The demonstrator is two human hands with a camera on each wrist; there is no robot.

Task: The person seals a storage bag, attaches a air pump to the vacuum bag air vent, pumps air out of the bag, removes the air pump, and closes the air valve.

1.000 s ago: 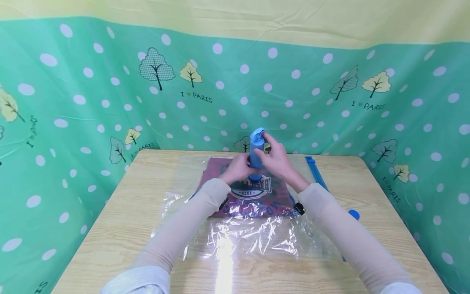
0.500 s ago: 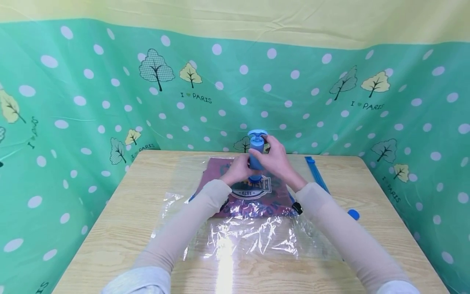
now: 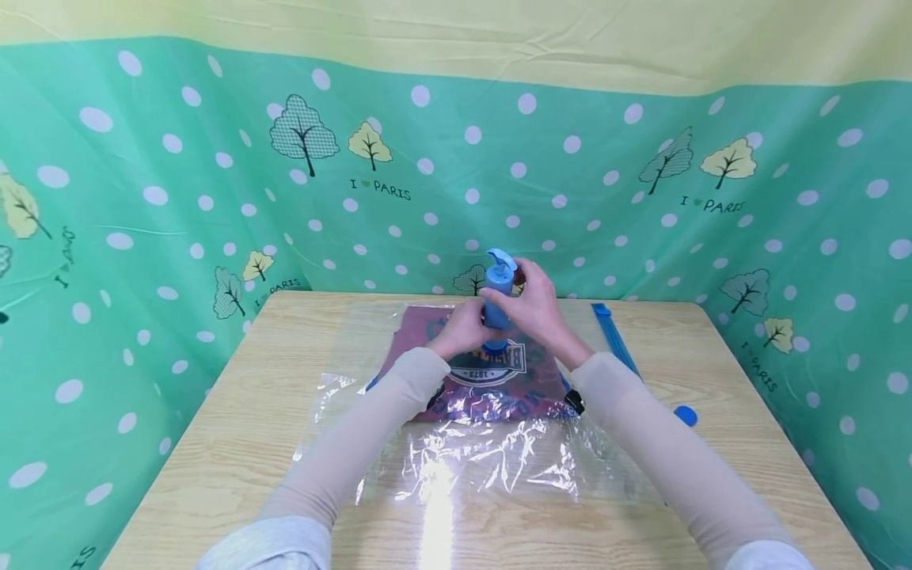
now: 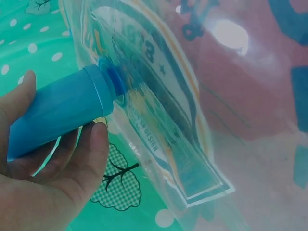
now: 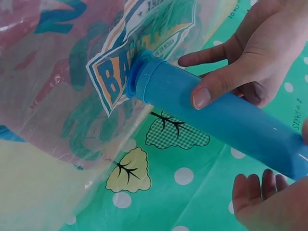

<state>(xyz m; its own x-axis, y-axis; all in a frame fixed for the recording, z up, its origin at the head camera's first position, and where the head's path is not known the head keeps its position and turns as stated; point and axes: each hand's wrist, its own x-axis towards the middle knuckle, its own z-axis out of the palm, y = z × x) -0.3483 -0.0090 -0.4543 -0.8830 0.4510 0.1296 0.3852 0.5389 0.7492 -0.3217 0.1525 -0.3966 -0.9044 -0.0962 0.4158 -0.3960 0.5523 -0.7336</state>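
Pump (image 5: 226,122), blue, cylindrical, seemingly plastic

Two hands (image 3: 536,307), one pump (image 5: 233,121)

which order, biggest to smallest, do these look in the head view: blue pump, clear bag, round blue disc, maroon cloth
1. Clear bag
2. Maroon cloth, inside it
3. Blue pump, partly covered
4. Round blue disc

Hand pump (image 5: 226,125): smooth plastic, satin sheen, between the fingers (image 4: 98,139).
Clear bag (image 3: 492,455): plastic film, glossy, creased, below the fingers.
Tabletop (image 3: 214,443): wood-grained, smooth, glossy, farther below.
Polka-dot curtain (image 3: 427,214): creased cloth, beyond the fingers.
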